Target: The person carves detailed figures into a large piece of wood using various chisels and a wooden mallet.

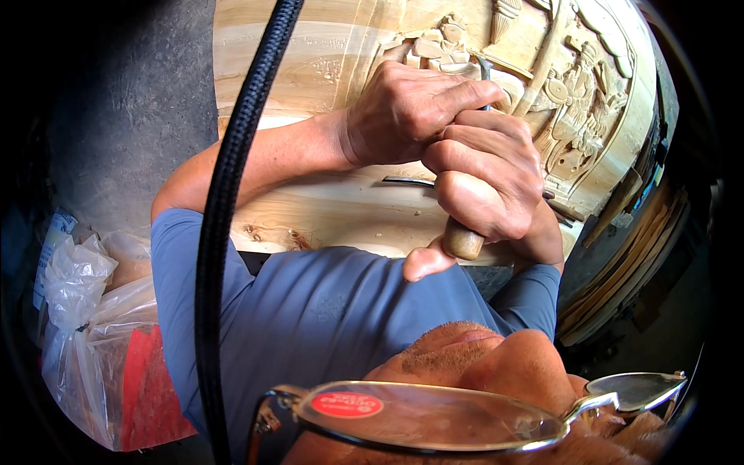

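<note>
My right hand (pixel 492 170) is closed round the wooden handle of a carving gouge (pixel 463 241), whose rounded butt sticks out below the fist. Ahead of it my left hand (pixel 415 108) is closed on the tool's shaft, its thumb lying along the metal. The dark bent steel end shows just past the left thumb, over the relief. Beneath both hands lies a pale wooden panel (pixel 271 39) with carved figures (pixel 573 105) on its right part. My fingers hide the cutting edge and whatever it touches.
A second metal-bladed tool (pixel 407 181) lies on the panel, with more tools (pixel 564 208) by its right edge. Curved boards (pixel 628 263) are stacked at right. A clear plastic bag (pixel 101 310) stands at left on the grey floor (pixel 124 116). A black braided cable (pixel 225 170) crosses the view.
</note>
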A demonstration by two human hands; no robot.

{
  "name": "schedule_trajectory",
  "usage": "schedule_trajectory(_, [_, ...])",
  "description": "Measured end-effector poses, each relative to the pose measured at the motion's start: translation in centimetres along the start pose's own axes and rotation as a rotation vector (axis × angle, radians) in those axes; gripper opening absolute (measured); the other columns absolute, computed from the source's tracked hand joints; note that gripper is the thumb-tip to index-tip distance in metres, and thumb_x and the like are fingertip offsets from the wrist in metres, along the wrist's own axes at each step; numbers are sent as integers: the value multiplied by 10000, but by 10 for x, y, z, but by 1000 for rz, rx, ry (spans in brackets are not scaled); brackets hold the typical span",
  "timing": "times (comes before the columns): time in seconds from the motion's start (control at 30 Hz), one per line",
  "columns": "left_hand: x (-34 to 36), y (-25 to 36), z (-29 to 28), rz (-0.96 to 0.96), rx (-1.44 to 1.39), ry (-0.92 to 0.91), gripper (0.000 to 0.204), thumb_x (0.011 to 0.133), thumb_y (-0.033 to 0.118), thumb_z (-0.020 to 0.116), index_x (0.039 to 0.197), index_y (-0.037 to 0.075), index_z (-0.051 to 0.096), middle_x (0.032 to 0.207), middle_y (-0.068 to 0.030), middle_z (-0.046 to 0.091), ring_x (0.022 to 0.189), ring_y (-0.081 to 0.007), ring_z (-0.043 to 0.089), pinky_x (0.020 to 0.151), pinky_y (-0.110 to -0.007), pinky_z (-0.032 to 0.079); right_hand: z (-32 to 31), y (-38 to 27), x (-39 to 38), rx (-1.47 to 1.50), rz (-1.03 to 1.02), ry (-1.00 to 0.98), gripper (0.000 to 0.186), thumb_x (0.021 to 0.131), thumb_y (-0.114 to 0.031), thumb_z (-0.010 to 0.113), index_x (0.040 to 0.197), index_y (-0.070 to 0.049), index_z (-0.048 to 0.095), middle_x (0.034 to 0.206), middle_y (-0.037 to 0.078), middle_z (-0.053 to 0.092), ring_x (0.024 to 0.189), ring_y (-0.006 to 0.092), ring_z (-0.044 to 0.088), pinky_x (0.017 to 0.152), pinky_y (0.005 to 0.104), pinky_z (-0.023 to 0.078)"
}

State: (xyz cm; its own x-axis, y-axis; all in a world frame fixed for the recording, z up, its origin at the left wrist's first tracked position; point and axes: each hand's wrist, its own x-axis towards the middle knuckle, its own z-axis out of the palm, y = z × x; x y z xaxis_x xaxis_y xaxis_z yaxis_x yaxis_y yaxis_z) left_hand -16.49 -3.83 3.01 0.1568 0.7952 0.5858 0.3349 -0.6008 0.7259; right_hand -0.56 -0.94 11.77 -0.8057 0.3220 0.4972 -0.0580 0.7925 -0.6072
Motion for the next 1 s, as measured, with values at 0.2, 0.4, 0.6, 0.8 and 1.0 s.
schedule_trajectory(0.2, [-1, -1, -10, 30, 21, -77, 451, 876, 208, 835, 1251, -30, 755, 960, -117, 805, 764, -245, 793, 660, -355, 599, 3, 3, 0, 17, -31, 22, 777, 844, -742, 810, 729, -49, 477, 778, 118, 607, 614, 287, 600, 584, 381, 475])
schedule_trajectory(0.4, [0, -3, -2, 73, -23, 39, 382, 884, 216, 784, 1230, 60, 744, 796, -71, 773, 711, -236, 790, 621, -373, 581, 6, 1, 1, 36, -73, 32, 749, 925, -687, 781, 707, -44, 465, 752, 134, 592, 581, 274, 572, 543, 370, 446])
schedule_trajectory(0.6, [5, 7, -16, -34, 235, -51, 462, 858, 131, 888, 1303, 85, 774, 999, -92, 830, 728, -189, 772, 642, -321, 588, -3, -24, -11, -350, -39, 45, 650, 1047, -524, 713, 676, -79, 419, 646, 67, 479, 507, 190, 481, 505, 325, 393])
schedule_trajectory(0.8, [26, -3, -18, -43, 375, -13, 366, 847, 190, 920, 1187, 144, 793, 922, -33, 787, 716, -218, 746, 602, -339, 572, -20, -48, -52, -579, 111, 49, 677, 1061, -538, 713, 656, -83, 416, 637, 85, 539, 500, 189, 508, 504, 304, 401])
schedule_trajectory(1.0, [45, -4, -23, 16, 439, -141, 286, 844, 178, 883, 1108, 159, 773, 971, -21, 736, 780, -268, 760, 615, -376, 595, -15, -71, -92, -619, 294, 78, 722, 915, -628, 835, 679, -36, 495, 715, 135, 632, 567, 257, 603, 531, 338, 461])
